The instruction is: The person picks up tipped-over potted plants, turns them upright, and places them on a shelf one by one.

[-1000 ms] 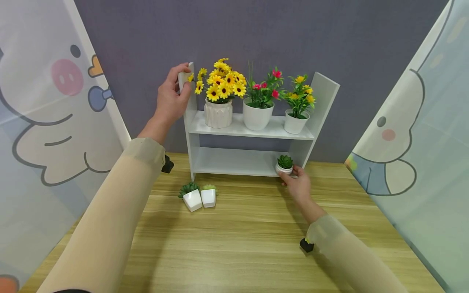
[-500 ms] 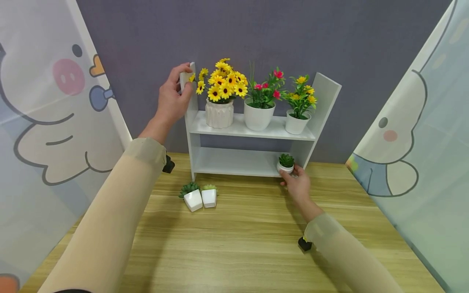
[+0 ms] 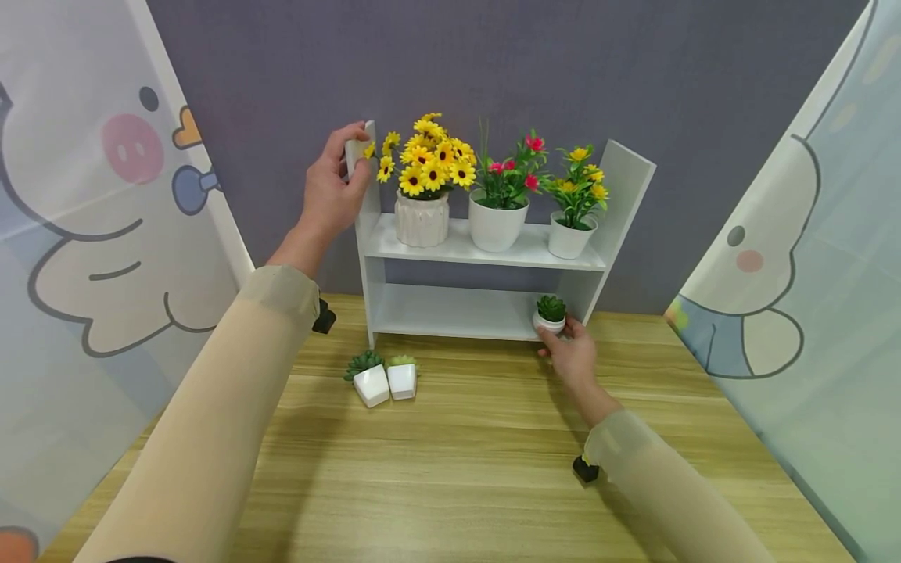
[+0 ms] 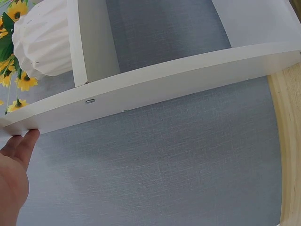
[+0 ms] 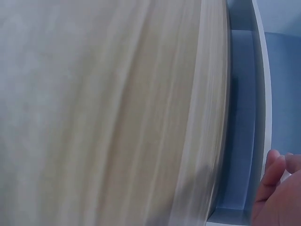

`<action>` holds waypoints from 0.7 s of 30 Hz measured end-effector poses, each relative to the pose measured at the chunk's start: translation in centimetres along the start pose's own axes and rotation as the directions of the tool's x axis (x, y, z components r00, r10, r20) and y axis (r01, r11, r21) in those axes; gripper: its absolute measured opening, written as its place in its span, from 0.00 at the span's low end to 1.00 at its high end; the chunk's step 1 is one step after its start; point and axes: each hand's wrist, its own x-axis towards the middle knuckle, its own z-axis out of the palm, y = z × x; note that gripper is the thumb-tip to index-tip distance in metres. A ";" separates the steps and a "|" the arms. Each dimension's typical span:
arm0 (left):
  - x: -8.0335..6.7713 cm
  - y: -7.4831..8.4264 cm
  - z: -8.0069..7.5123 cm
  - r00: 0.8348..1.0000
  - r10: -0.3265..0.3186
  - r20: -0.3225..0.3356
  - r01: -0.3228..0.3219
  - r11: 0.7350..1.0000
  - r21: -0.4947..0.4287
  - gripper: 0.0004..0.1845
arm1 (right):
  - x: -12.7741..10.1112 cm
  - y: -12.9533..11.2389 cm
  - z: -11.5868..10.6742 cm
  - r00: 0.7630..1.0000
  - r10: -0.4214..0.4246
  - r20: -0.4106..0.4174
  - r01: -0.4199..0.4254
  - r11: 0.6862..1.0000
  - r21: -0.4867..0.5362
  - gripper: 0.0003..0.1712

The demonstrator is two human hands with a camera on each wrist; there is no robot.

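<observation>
White laminate shelf unit (image 3: 486, 250) at the wooden table's (image 3: 457, 461) back edge: our left hand (image 3: 331, 191) grips its left upright's top, and our right hand (image 3: 572, 356) pinches a small white-potted green succulent (image 3: 549, 314) at the lower shelf's right end. Left wrist view: fingertips (image 4: 26, 140) touch the panel edge. Right wrist view: blurred, grip unclear.

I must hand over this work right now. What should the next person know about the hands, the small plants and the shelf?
Left hand grips the top of the white shelf's left side panel.
Right hand holds the small round succulent pot at the right end of the lower shelf board; whether the pot already rests on the board is unclear.
Upper board: sunflower pot, red flower pot, small yellow flower pot.
Left to do, probably: two square succulent pots lie on the wooden table before the shelf.
</observation>
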 end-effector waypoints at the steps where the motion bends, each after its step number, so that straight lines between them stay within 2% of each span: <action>1: 0.0 0.0 0.0 1.000 0.000 0.001 0.000 1.000 0.001 0.21 | -0.1 0.0 0.0 1.000 0.003 0.000 -0.003 1.000 0.001 0.48; 13: 0.1 0.1 -0.1 1.000 0.013 0.000 -0.013 1.000 0.007 0.21 | -1.8 -1.0 -1.3 0.999 -0.035 -0.016 0.035 0.999 -0.026 0.49; 21: -0.1 0.0 -0.2 1.000 0.021 -0.005 -0.021 1.000 0.005 0.20 | -3.6 -1.9 -1.8 0.998 -0.062 0.027 0.064 0.996 -0.066 0.48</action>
